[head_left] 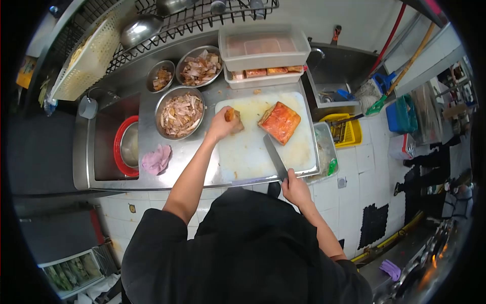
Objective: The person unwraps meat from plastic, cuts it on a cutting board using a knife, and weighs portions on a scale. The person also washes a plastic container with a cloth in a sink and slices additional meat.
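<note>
My left hand [220, 126] is closed around a small piece of browned roast meat [235, 119] over the left part of the white cutting board [263, 157]. In my right hand [295, 188], near the board's front edge, is the handle of a knife [274, 155] with a long, broad blade. The blade's tip points away from me and lies close to a slab of roast meat [281, 122] with orange-red skin. Left of the board stands a metal bowl [158, 112] of sliced meat [180, 115].
Two smaller bowls of meat pieces, one [162, 76] beside the other [201, 66], stand behind. Stacked plastic containers [264, 48] border the board's far side. Sinks flank the counter; the left holds a red basin [120, 147]. A pink cloth [156, 159] lies near the front edge.
</note>
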A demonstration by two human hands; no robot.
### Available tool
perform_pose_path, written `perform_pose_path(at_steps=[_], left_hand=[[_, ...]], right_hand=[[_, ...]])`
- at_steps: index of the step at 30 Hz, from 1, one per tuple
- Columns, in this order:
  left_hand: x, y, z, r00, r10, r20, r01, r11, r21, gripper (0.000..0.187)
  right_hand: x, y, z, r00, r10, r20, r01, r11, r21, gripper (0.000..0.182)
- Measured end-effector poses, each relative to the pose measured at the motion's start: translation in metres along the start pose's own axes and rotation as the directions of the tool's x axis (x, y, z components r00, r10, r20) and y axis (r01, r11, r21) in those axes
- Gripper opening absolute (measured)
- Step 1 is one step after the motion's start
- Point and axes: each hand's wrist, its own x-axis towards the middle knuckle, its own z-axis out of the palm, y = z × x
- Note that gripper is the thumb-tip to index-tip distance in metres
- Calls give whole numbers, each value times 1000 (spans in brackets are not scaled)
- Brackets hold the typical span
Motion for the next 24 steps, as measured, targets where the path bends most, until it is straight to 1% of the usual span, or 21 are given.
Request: perform_pose_path(at_steps=[1,2,3,4,5,6,7,8,9,11,12,14,15,17,18,20,24], left_hand=[[-19,4,4,1000,-11,19,11,1000,5,66],[-38,8,13,999,-49,23,47,996,82,66],[-54,6,24,996,-87,29,81,984,157,66],[-60,-14,41,997,-63,53,51,977,208,67],[-68,-21,54,994,-77,83,58,976,209,67],[-75,-25,66,998,-36,41,29,986,164,67],[-80,-27,77,1000,5,-9,-4,993,119,66],[-84,-26,83,997,57,-58,-52,995,90,57],[-85,-28,89,998,48,-41,-44,995,90,57],[-82,-34,97,971,115,-208,-105,993,58,44],[-82,-39,104,976,101,-192,-91,994,64,44],[-81,-38,115,931,125,-344,-116,992,47,30],[-81,-38,117,933,120,-341,-110,993,48,30],[-80,-34,119,902,200,-384,-171,979,108,24],[-78,-32,120,903,195,-382,-167,980,105,24],[-75,-30,119,889,260,-377,-199,961,193,22],[-77,-29,117,906,246,-345,-184,962,204,20]], right_hand=[[0,-2,4,1000,12,9,-12,1000,6,28],[3,-5,7,999,13,32,-13,1000,5,32],[5,-7,9,998,38,50,-39,999,12,32],[10,-16,6,995,58,78,-57,998,-15,33],[14,-24,4,991,81,107,-77,996,-43,33],[17,-30,3,987,108,120,-104,994,-41,33],[23,-37,2,988,92,122,-87,995,-46,33],[28,-43,0,990,73,124,-67,996,-50,33],[32,-48,-1,987,87,134,-82,996,-46,33],[40,-59,-5,993,33,110,-35,999,15,29],[44,-64,-7,991,45,125,-49,998,26,29],[51,-76,-17,994,-39,105,37,999,27,24],[50,-80,-21,993,-37,112,34,999,29,24],[49,-84,-27,990,-87,114,85,996,22,21],[49,-85,-29,989,-84,118,82,996,21,21],[44,-86,-33,972,-49,229,58,998,-30,21],[34,-87,-48,955,-45,294,66,996,-60,21]])
